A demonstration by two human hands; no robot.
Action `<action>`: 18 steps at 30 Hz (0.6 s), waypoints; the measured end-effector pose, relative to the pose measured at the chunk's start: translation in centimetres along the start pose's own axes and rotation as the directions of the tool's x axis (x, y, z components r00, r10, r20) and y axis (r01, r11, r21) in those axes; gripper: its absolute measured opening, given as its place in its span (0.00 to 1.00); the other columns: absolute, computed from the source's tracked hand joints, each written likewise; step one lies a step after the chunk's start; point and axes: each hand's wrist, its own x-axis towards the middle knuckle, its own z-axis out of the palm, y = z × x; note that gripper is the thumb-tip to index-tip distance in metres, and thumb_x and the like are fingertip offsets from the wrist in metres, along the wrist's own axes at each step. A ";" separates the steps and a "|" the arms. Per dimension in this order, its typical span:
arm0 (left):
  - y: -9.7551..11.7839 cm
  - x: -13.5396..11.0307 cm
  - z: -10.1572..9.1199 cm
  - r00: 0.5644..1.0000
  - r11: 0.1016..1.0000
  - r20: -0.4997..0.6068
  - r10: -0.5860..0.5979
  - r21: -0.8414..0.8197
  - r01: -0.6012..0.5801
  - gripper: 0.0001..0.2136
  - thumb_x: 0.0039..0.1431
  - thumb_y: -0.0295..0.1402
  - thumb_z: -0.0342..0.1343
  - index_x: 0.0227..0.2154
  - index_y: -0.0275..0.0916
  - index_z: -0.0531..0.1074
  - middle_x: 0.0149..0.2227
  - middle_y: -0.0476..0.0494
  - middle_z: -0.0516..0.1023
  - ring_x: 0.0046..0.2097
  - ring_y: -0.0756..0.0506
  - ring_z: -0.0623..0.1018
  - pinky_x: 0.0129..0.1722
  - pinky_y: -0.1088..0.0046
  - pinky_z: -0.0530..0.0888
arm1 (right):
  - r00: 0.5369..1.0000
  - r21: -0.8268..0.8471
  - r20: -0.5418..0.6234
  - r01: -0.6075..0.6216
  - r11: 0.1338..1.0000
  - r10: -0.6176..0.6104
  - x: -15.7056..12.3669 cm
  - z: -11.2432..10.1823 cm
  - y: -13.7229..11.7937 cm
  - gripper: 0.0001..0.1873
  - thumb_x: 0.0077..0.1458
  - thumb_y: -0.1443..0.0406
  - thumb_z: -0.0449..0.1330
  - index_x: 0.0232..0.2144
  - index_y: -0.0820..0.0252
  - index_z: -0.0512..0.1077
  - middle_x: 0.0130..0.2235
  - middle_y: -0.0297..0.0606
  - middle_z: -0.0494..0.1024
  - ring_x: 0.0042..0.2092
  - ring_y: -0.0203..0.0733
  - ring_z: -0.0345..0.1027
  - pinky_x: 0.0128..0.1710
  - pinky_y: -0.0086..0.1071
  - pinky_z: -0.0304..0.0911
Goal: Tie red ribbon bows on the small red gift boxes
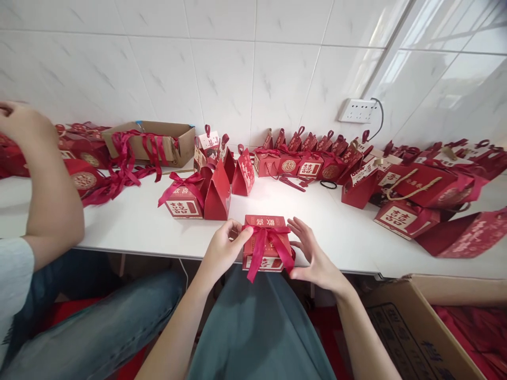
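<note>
Sleeve of pale cloth (13,285) marks a co-worker at the left, a bare forearm (55,184) bent up in front of glossy red card boxes (85,179) crowded toward the far edge of the smooth white tabletop (130,227). Next, against that edge, sits a low open tray of brown cardboard (180,153), limp satin ribbons in deep red (127,150) draped over its front wall. Nearer the middle stand a squat red box with a satin bow and a cream character panel (182,206) and, beside it, a steep-sided triangular red carton (217,192).

At the middle of the near edge is a red card gift box with a satin bow (263,220). Its printed top shows pale characters, its front a cream panel; the crinkled ribbon tails fan downward over that face. The left hand (224,248) grips its left side, thumb over the ribbon and fingers curled. The right hand (315,258) stands loosely open at its right side, fingers apart; whether the thumb touches the ribbon end I cannot tell.

Beyond, small looped cartons (310,166) line the far edge. Toward the right end, larger red boxes lie heaped, one with a twisted cord handle (428,184). Below the near edge there, a corrugated brown carton (396,327) holds folded red material (471,332).
</note>
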 end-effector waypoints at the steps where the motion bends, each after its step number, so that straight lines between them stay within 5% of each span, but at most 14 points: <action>1: 0.2 -0.1 0.1 1.000 1.000 -0.022 0.016 0.025 -0.016 0.13 0.53 0.44 0.53 0.25 0.39 0.63 0.25 0.52 0.68 0.27 0.50 0.69 0.26 0.76 0.64 | 1.000 -0.035 0.027 -0.010 0.999 0.011 -0.1 0.3 0.0 0.55 0.40 0.51 0.68 0.62 0.48 0.39 0.65 0.48 0.41 0.65 0.51 0.40 0.58 0.48 0.51; 7: 0.8 -0.4 1.0 0.987 0.988 -0.135 0.091 0.134 -0.072 0.09 0.53 0.40 0.53 0.27 0.39 0.66 0.31 0.47 0.72 0.33 0.47 0.73 0.30 0.75 0.69 | 0.995 0.041 0.102 0.014 0.999 -0.018 0.7 1.8 -0.5 0.54 0.46 0.63 0.65 0.63 0.50 0.31 0.65 0.50 0.40 0.63 0.49 0.46 0.56 0.45 0.57; 14: 1.1 -0.7 1.5 0.975 0.984 -0.157 0.157 0.112 -0.140 0.08 0.57 0.37 0.50 0.27 0.39 0.65 0.32 0.47 0.69 0.36 0.48 0.72 0.35 0.74 0.70 | 0.998 0.004 -0.030 0.052 0.999 -0.052 0.4 2.6 -0.5 0.54 0.45 0.63 0.67 0.63 0.48 0.35 0.64 0.49 0.45 0.62 0.50 0.50 0.55 0.44 0.60; 16: 1.5 -1.3 1.8 0.940 0.957 -0.194 0.280 0.135 -0.257 0.06 0.57 0.34 0.50 0.27 0.39 0.64 0.32 0.47 0.69 0.35 0.49 0.72 0.36 0.74 0.71 | 0.991 -0.096 -0.093 0.091 0.991 -0.100 0.3 2.9 -0.4 0.53 0.45 0.64 0.66 0.63 0.48 0.35 0.63 0.49 0.46 0.61 0.51 0.51 0.55 0.46 0.60; 18: 1.9 -2.1 2.4 0.846 0.872 -0.233 0.479 0.237 -0.429 0.04 0.56 0.30 0.52 0.28 0.39 0.64 0.32 0.48 0.68 0.36 0.49 0.72 0.36 0.74 0.71 | 0.973 -0.215 -0.146 0.144 0.966 -0.177 0.4 3.2 -0.5 0.51 0.46 0.66 0.65 0.63 0.48 0.36 0.63 0.49 0.47 0.61 0.52 0.52 0.55 0.48 0.59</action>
